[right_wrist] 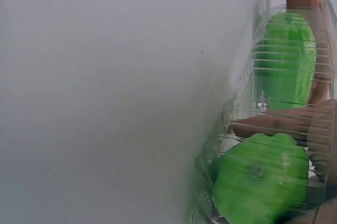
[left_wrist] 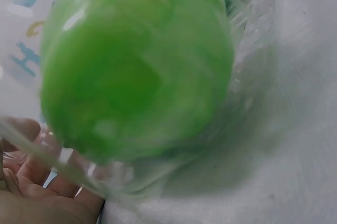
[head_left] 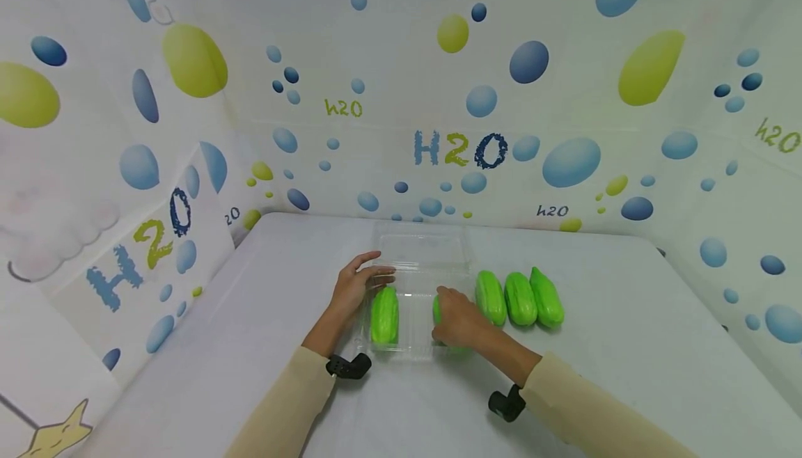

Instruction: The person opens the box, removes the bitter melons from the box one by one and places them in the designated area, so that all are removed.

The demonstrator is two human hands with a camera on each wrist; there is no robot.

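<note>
Right hand point(head_left: 462, 319): grip clasped round one squash point(head_left: 436, 310) inside the box point(head_left: 415, 322), at three o'clock. Left hand point(head_left: 354, 292): grip relaxed at ten. Second squash point(head_left: 385, 315) lies inside at nine; three others point(head_left: 521, 298) outside at three, on the tabletop point(head_left: 614, 284).

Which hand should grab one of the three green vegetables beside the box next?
Probably the right hand: it's closer to those three vegetables, though it's holding a green vegetable inside the box. The left hand is farther away, at the box's left edge.
</note>
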